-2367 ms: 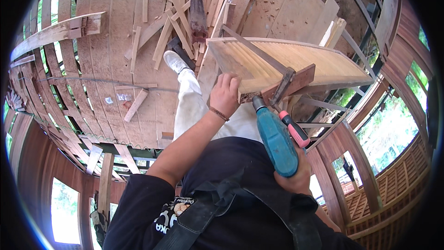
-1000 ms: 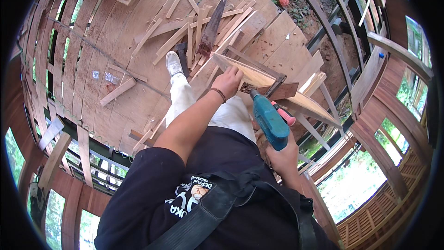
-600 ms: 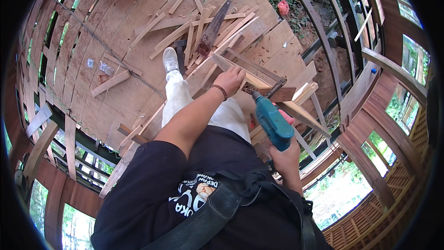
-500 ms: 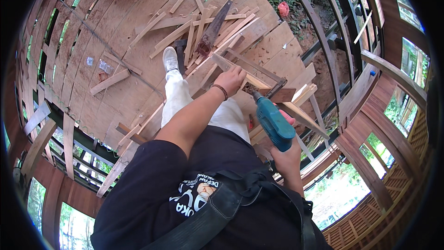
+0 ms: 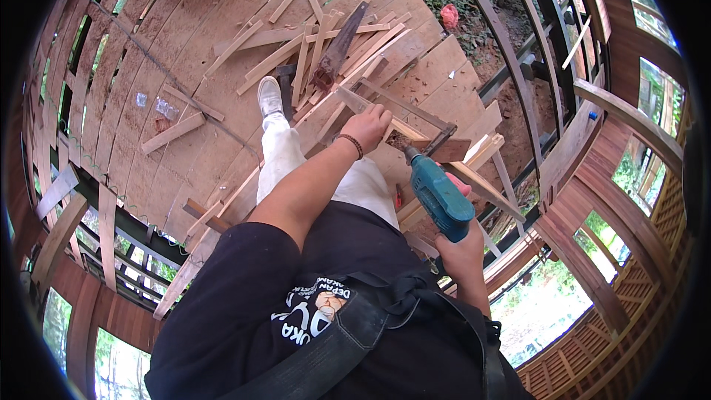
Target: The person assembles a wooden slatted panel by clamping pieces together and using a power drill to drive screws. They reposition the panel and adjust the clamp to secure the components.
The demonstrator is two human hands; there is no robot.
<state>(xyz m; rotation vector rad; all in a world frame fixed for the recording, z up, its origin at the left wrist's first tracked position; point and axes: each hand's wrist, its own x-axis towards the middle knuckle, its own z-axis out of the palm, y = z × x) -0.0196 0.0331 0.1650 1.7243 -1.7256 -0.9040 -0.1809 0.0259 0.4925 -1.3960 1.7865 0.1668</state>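
My right hand (image 5: 461, 250) is wrapped round the handle of a teal power drill (image 5: 442, 196). Its chuck end meets a light wooden piece (image 5: 407, 130), where brown shavings lie; the bit's tip cannot be made out. With fingers closed, my left hand (image 5: 369, 126) grips the same wooden piece, a beaded bracelet on its wrist. A metal bar clamp (image 5: 404, 105) runs along the far side of the wood, with its jaw near the drill. Beneath the clamp's right end sits a darker brown wooden block (image 5: 449, 150).
A hand saw (image 5: 342, 48) lies over a heap of wood strips (image 5: 285, 59) beyond my hands. My shoe (image 5: 271, 96) rests on the plank floor (image 5: 148, 67). Floor beams (image 5: 511, 67) with gaps between them run at the right. Curved wooden railings (image 5: 629, 118) stand around.
The view has shifted very slightly. My left hand stays on the wood, and the drill stays against it in my right hand.
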